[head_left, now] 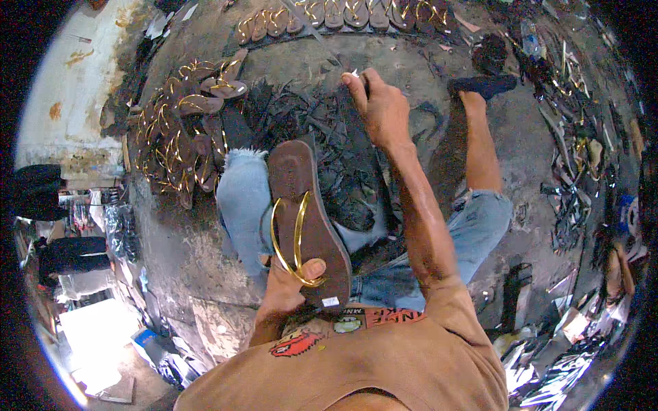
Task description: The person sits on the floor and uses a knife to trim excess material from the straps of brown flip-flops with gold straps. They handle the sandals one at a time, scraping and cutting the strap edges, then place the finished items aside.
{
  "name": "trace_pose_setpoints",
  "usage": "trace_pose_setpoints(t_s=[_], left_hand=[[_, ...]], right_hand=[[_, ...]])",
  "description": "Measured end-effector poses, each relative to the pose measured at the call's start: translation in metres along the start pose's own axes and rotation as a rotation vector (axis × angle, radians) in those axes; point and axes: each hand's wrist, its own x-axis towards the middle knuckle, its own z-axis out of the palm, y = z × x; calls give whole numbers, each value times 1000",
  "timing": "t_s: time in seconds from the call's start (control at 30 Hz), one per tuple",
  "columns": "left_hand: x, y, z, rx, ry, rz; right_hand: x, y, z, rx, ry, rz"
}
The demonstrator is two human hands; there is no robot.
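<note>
It's a footwear workshop. A row of sandals, a sandal heap and dark scraps cover the floor

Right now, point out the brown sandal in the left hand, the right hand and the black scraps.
Brown sandal (316, 225): head view, on its footbed.
Right hand (385, 111): head view, on its back.
Black scraps (340, 152): head view, mid-heap.

A stained wall stands far left of the left hand. On the floor, black scraps lie left of the right hand, and shiny scraps far to its right.
</note>
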Motion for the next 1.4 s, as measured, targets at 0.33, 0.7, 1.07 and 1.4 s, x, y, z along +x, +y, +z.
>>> trace_pose_setpoints(t_s=[0.33,0.7,1.07,1.4], left_hand=[[25,70,45,198,-50,398],[4,101,7,102,-48,1],[23,110,4,373,-203,-61],[31,111,17,422,-209,-69]], right_hand=[[-157,-66,-55,919,-84,207],[-342,6,-97,253,-565,269],[-182,-14,-93,74,-800,110],[-85,-30,-74,341,-939,-231]])
